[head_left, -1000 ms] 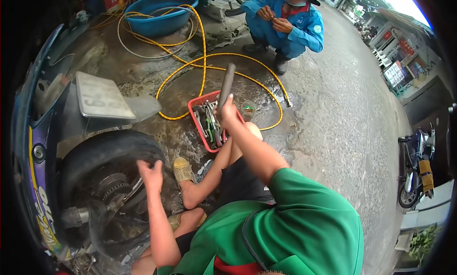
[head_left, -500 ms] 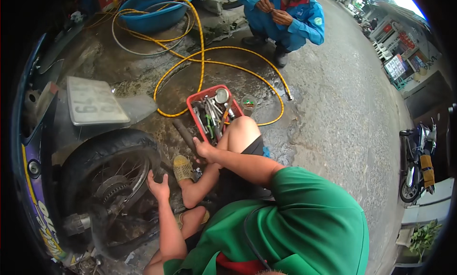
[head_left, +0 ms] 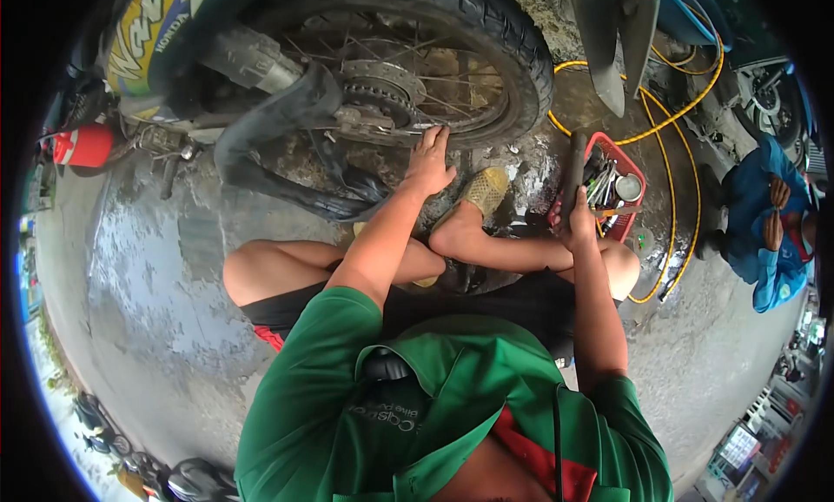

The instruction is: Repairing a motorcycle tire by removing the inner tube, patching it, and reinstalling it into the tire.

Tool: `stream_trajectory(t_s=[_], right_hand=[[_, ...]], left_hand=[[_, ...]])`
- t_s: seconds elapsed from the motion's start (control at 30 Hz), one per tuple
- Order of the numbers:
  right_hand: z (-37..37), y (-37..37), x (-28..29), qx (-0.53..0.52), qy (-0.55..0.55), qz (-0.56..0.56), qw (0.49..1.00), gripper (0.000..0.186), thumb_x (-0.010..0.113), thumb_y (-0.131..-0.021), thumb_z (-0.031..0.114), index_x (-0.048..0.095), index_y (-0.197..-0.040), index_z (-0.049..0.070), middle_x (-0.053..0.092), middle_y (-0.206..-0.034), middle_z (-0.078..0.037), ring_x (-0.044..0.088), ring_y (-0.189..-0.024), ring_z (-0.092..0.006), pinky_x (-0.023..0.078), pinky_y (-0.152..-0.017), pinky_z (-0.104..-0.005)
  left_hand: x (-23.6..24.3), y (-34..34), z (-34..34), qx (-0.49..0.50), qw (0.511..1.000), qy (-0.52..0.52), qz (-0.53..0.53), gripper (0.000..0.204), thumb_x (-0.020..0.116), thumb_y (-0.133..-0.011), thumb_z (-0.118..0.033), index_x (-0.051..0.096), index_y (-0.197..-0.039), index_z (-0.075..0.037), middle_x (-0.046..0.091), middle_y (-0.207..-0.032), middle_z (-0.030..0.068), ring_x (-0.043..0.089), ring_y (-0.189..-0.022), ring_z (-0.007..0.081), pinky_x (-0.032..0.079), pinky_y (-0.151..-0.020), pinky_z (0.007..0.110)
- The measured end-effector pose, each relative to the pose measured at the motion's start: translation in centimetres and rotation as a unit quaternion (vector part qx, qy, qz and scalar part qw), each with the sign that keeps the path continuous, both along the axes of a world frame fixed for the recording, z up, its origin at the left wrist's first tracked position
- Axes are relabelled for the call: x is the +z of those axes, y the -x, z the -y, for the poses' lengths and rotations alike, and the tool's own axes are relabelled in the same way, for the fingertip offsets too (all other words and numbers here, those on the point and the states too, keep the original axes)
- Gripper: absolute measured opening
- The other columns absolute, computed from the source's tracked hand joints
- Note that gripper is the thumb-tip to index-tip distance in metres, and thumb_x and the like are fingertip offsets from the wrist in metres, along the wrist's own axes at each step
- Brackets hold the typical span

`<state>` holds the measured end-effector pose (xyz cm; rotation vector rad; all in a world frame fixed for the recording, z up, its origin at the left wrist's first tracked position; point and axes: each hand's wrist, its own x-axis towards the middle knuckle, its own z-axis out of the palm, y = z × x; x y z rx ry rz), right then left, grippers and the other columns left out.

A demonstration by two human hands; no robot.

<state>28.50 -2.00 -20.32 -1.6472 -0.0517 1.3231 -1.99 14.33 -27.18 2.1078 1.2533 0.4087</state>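
Observation:
My left hand (head_left: 429, 165) is at the lower edge of the motorbike wheel (head_left: 476, 111), its fingertips against the rim and its thumb held apart. A black tyre (head_left: 521, 46) sits around the wheel. A limp black inner tube (head_left: 261, 182) hangs from the wheel near the hub and droops to the ground. In my right hand (head_left: 577, 222) is a thick dark bar (head_left: 573, 165), pointing away from me. This bar stands in front of the left side of a red plastic basket (head_left: 627, 152), which holds several metal tools and a round tin.
A yellow hose (head_left: 698, 198) loops over the wet ground beyond the basket. At the right, a person in blue (head_left: 756, 232) crouches with hands together. A clear cup (head_left: 641, 239) stands by my right knee. Far left is a red container (head_left: 82, 146).
The view has swung left, bringing the wheel to the top middle. My left hand has gone from beside the wheel to its rim. My right hand still grips the bar.

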Motion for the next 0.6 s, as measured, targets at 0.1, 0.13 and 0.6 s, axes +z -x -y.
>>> stream_trajectory(t_s=[0.1,0.13,0.6], right_hand=[[0.6,-1.8,1.0,-0.014,-0.012,0.007,1.000,0.061,0.035,-0.101,0.065,0.060,-0.100,0.009,0.055,-0.068,-0.002,0.050,-0.051,-0.0161,0.042,-0.046,-0.0300],[0.8,-2.2,1.3,-0.030,-0.029,0.005,0.999,0.061,0.035,-0.101,0.065,0.059,-0.100,0.009,0.055,-0.069,-0.002,0.050,-0.051,-0.0158,0.042,-0.047,-0.0300],[-0.4,-1.6,1.1,-0.057,0.009,-0.020,0.998,0.058,0.038,-0.101,0.063,0.059,-0.100,0.009,0.056,-0.071,-0.004,0.052,-0.055,-0.0166,0.041,-0.049,-0.0304]], left_hand=[[-0.8,-0.7,1.7,0.049,0.998,0.003,-0.050,0.100,0.080,-0.077,-0.026,0.022,-0.157,-0.013,0.020,-0.160,0.0114,0.016,-0.151,0.0343,0.021,-0.115,0.068],[-1.0,-0.7,2.1,0.062,0.995,0.003,-0.081,0.099,0.080,-0.077,-0.026,0.023,-0.156,-0.012,0.019,-0.160,0.0123,0.014,-0.151,0.0347,0.021,-0.115,0.068],[-0.4,2.1,-0.3,0.049,0.982,-0.075,-0.165,0.074,0.079,-0.073,-0.019,0.044,-0.138,-0.013,0.040,-0.143,0.0125,0.035,-0.139,0.0312,0.027,-0.112,0.060]])
